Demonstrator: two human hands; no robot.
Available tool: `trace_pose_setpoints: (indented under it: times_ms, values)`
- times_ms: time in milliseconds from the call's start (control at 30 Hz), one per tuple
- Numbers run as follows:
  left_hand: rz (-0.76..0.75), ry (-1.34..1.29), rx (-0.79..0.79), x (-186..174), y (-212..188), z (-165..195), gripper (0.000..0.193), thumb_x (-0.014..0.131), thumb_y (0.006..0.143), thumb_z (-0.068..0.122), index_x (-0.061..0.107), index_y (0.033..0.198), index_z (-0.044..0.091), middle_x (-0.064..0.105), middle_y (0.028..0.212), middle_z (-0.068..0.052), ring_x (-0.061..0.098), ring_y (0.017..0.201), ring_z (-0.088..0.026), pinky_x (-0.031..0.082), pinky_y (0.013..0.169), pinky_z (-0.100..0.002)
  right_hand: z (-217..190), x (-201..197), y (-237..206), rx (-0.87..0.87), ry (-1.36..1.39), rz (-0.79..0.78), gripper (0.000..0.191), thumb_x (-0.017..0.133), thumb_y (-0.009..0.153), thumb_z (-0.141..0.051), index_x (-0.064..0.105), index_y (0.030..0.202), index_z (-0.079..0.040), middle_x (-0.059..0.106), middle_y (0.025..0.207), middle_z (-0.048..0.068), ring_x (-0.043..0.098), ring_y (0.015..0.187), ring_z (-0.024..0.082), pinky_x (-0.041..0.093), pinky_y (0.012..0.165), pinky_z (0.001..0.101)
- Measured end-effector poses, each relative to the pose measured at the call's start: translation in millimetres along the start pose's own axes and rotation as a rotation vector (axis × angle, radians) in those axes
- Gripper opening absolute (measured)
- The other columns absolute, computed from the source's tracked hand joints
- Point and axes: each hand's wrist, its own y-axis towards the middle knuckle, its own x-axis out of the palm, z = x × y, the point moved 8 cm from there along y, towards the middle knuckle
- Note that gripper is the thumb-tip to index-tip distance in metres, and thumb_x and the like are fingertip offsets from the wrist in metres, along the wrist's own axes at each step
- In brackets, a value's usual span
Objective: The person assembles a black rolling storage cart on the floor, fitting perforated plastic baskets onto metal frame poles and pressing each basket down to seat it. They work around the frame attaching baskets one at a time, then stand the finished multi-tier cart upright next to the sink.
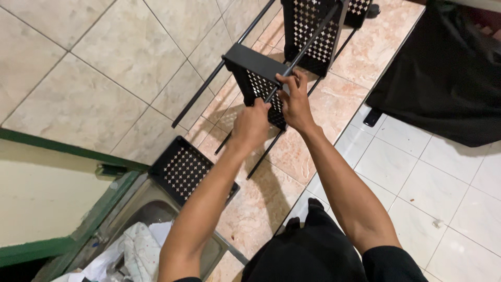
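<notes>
- The left hand (251, 121) is closed around the lower edge of the middle perforated black tray (258, 78).
- The right hand (295, 99) pinches a thin black rod (308, 44) against that tray (fingertips partly hidden).
- The tray is raised above the tiled floor (104, 78).
- A second tray (183, 169) lies lower left; a third tray (312, 31) stands beyond.

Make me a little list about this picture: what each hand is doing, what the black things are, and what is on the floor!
left hand: grips the perforated black tray
right hand: pinches a thin black rod at the tray
other trays: one upright, one flat near the left arm
floor: beige tiles
black cloth: right side
metal bin: white rags inside
</notes>
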Motion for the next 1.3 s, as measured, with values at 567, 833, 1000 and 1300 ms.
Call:
trace_pose_setpoints:
  times_ms: [567, 833, 1000, 1300]
  values:
    - [-0.111, 0.059, -0.18, -22.5, -61.7, -46.4, 0.041, 0.04, 0.109, 0.038, 0.062, 0.1, 0.004, 0.069, 0.081, -0.027, 0.071, 0.081, -0.047, 0.056, 0.07, -0.057, -85.8, 26.0, 8.8, -0.363, -0.674, -0.255, 0.064, 0.081, 0.082, 0.003, 0.063, 0.137, -0.023, 0.038, 0.156, 0.016, 0.028, 0.158, 0.04, 0.017, 0.125, 0.0711]
    - [-0.286, -0.219, -0.281, -1.1, -59.1, -71.2, 0.049, 0.034, 0.113, 0.045, 0.063, 0.102, 0.008, 0.069, 0.071, -0.011, 0.071, 0.067, -0.026, 0.057, 0.068, -0.046, -47.8, -3.8, 8.8, -0.011, -0.33, -0.122, 0.075, 0.082, 0.072, 0.002, 0.058, 0.141, -0.015, 0.023, 0.155, 0.027, 0.026, 0.146, 0.052, 0.031, 0.114, 0.0626]
    - [-0.7, -1.103, -0.428, 66.9, -51.6, -133.1, 0.046, 0.044, 0.123, 0.044, 0.057, 0.103, 0.004, 0.04, 0.066, 0.004, 0.033, 0.049, -0.013, 0.025, 0.043, -0.038, -17.9, -4.2, 1.0, -0.038, 0.049, -0.119, 0.07, 0.06, 0.094, 0.017, 0.051, 0.155, -0.016, 0.012, 0.17, 0.02, 0.043, 0.15, 0.042, 0.051, 0.115, 0.0389]
    - [-0.097, 0.011, -0.109, 3.0, -61.7, -67.2, 0.046, 0.039, 0.11, 0.036, 0.061, 0.096, -0.002, 0.069, 0.078, -0.032, 0.068, 0.074, -0.048, 0.054, 0.065, -0.057, -4.5, -0.2, 3.4, 0.033, 0.112, 0.056, 0.035, 0.069, 0.104, 0.0, 0.064, 0.138, -0.007, 0.025, 0.163, 0.019, 0.058, 0.136, 0.036, 0.058, 0.106, 0.0379]
